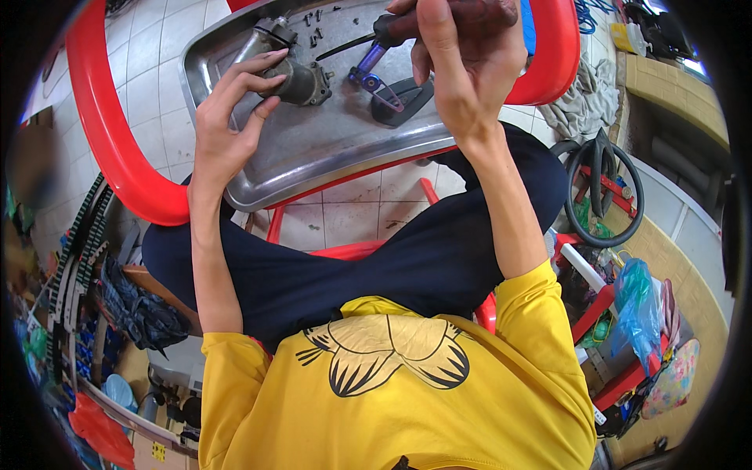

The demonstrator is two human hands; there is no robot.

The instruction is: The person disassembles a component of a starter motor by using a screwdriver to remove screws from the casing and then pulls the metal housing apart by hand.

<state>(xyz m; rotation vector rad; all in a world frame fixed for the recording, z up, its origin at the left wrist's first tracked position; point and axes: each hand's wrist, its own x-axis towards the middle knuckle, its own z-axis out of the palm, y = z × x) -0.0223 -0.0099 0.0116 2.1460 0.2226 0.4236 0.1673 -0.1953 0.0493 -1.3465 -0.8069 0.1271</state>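
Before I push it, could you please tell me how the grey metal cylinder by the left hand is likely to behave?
The grey metal cylinder may feel heavy for its size, as its casing looks like metal. Its rounded body could roll, though the lugged end plate would probably check that. It might also slide on the smooth metal tray.
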